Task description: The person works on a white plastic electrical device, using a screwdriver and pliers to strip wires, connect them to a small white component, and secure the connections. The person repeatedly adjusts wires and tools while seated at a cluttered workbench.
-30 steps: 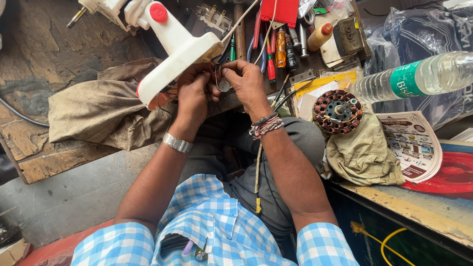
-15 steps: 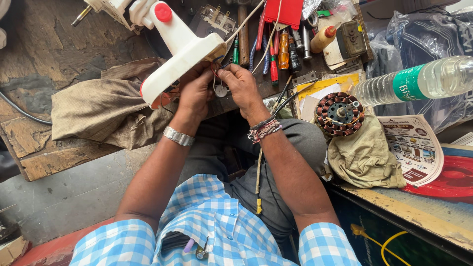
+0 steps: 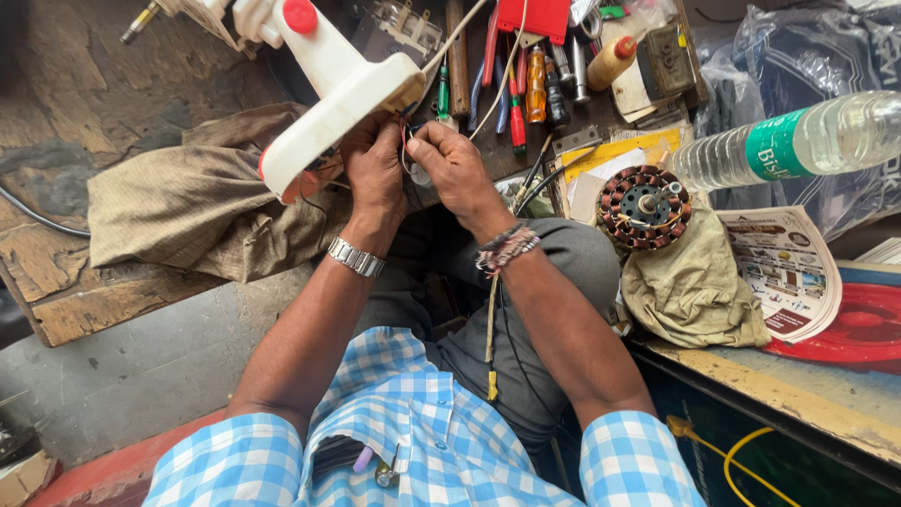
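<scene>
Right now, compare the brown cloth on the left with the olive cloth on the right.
The brown cloth is larger and spread wide over the worn wooden board; the olive cloth is smaller and bunched in a heap. The olive cloth carries a wound copper motor stator on top; the brown cloth lies under the white plastic appliance housing that the left hand holds. Both are crumpled, plain fabric.

We've 1 cam, head-worn, looking steeply down & close over our own arms, lap, cluttered bench edge.
</scene>
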